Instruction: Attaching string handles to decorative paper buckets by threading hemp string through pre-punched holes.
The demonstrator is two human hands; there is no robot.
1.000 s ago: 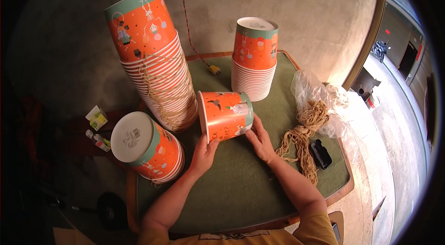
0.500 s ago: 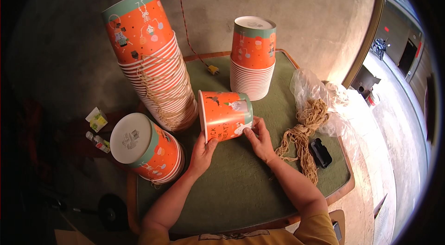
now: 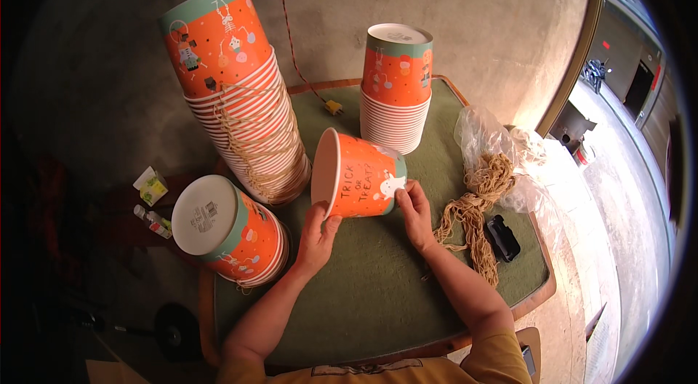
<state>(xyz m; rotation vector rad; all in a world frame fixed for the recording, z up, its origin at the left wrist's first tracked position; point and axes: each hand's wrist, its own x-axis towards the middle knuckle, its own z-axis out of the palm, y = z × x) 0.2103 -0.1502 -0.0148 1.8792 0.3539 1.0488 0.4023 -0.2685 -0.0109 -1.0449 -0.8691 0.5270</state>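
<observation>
An orange paper bucket (image 3: 363, 177) with a green band and a ghost print lies tilted on its side in the air over the table. Its open rim faces left. My left hand (image 3: 318, 242) grips the rim from below, and my right hand (image 3: 416, 213) pinches the green base end. Behind it to the left leans a tall stack of matching buckets (image 3: 240, 100), upside down, with strings hanging down its side. A shorter inverted stack (image 3: 396, 86) stands at the back. Near my left forearm, another stack (image 3: 229, 231) shows its white base.
Tan string (image 3: 476, 217) lies bunched on the right of the green table (image 3: 349, 289), beside a black tray (image 3: 503, 238) and clear plastic bags (image 3: 487, 137). A yellow plug (image 3: 334, 108) on a cord rests near the wall. Left of the table sit a small bottle (image 3: 151, 222) and a box (image 3: 150, 186).
Between my hands the bucket has turned, so its open rim shows more and the lettered side faces me. The right hand has shifted slightly right. The stacks stay put.
</observation>
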